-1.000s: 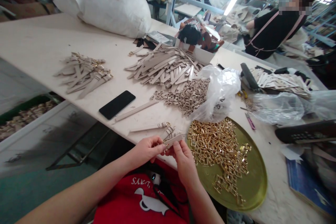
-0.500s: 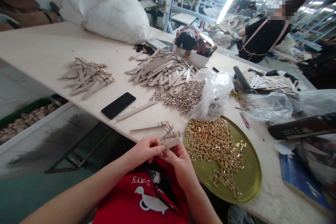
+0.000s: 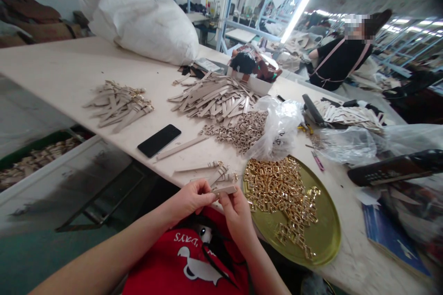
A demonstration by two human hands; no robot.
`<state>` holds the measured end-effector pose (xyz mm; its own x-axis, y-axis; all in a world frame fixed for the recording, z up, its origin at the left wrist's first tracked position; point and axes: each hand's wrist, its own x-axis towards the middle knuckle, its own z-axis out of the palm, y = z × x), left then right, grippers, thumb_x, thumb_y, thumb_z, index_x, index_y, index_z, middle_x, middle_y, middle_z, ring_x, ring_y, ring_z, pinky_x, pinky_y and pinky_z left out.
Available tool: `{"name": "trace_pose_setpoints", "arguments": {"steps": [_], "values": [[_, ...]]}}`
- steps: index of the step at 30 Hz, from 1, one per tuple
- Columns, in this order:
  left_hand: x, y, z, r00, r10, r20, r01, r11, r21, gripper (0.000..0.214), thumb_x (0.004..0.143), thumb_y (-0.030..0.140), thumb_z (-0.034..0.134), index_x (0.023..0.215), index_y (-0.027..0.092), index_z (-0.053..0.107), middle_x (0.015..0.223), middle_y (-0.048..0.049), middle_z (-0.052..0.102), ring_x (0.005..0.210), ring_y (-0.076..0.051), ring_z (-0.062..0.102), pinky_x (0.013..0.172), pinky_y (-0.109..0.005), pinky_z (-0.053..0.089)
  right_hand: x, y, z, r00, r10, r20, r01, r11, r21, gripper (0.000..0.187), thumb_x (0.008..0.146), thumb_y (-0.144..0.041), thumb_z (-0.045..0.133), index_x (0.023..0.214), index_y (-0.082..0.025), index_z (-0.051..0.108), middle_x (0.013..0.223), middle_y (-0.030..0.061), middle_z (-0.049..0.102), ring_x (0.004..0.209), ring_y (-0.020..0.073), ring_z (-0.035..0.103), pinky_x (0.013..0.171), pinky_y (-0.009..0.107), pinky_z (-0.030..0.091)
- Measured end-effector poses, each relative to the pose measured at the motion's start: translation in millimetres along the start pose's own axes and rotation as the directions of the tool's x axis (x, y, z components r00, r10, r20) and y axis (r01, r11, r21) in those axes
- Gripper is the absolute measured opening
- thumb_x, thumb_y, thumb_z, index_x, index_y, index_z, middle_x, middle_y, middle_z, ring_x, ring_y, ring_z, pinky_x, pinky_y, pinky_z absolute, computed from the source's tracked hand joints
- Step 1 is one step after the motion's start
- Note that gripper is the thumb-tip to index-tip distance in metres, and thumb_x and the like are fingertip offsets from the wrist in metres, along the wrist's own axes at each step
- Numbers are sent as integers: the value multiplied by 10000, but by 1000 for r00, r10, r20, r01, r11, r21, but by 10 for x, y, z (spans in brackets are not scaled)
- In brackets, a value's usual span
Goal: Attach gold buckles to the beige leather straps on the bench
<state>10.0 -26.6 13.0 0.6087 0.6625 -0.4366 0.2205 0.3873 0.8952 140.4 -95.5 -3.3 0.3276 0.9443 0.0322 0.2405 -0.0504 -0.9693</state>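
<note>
Between my two hands, just off the table's front edge, is a beige strap [image 3: 224, 190]. My left hand [image 3: 198, 196] pinches its left end between thumb and fingers. The fingers of my right hand [image 3: 235, 203] are closed on its right part. Whether a buckle sits in the fold under my fingertips is hidden. Just beyond my hands lie several straps with gold buckles [image 3: 219, 173]. To the right, a round gold tray [image 3: 327, 221] holds a heap of gold buckles [image 3: 277, 184].
Beyond lie small beige loops [image 3: 242, 131], a heap of plain straps [image 3: 214, 97], and a clear plastic bag [image 3: 282, 122]. A phone [image 3: 159, 140] and buckled straps [image 3: 119, 103] are on the left. A white sack [image 3: 145, 18] stands behind; another person [image 3: 341, 57] is at the back right.
The strap between my hands has turned slightly flatter, and my right fingers have shifted a little on it. The whole view has moved slightly; the table's things lie as before.
</note>
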Motion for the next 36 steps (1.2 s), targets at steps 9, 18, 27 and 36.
{"name": "trace_pose_setpoints", "arguments": {"steps": [9, 18, 27, 36], "values": [[-22, 49, -16, 987, 147, -64, -126, 956, 267, 253, 694, 360, 570, 632, 168, 417, 515, 73, 409, 483, -67, 342, 435, -172, 247, 28, -44, -2, 999, -40, -11, 39, 993, -114, 46, 774, -222, 534, 743, -199, 511, 629, -16, 527, 584, 138, 483, 552, 253, 378], [28, 33, -85, 988, 157, -14, -153, 978, 142, 305, 667, 421, 631, 674, 155, 481, 574, 57, 459, 511, -69, 355, 461, -173, 281, -108, 14, -124, 864, -490, 111, 498, 806, -318, 336, 718, -73, 504, 992, -264, 543, 842, 42, 601, 751, 183, 552, 653, 332, 454], [67, 61, -88, 995, 82, 57, -87, 993, 80, 254, 679, 386, 616, 714, 143, 550, 618, 41, 506, 552, -80, 406, 489, -177, 305, -15, -56, -52, 984, -179, -24, 178, 983, -34, 70, 793, -190, 501, 822, -228, 553, 769, 21, 566, 719, 158, 535, 650, 290, 441], [36, 90, -30, 994, 45, 103, -57, 992, 114, 308, 725, 455, 541, 720, 149, 497, 559, 55, 453, 464, -55, 328, 414, -167, 231, 48, -179, -24, 950, 299, 91, -303, 808, 505, 177, 764, -367, 554, 789, -195, 587, 690, -8, 598, 636, 123, 533, 635, 250, 449]]}}
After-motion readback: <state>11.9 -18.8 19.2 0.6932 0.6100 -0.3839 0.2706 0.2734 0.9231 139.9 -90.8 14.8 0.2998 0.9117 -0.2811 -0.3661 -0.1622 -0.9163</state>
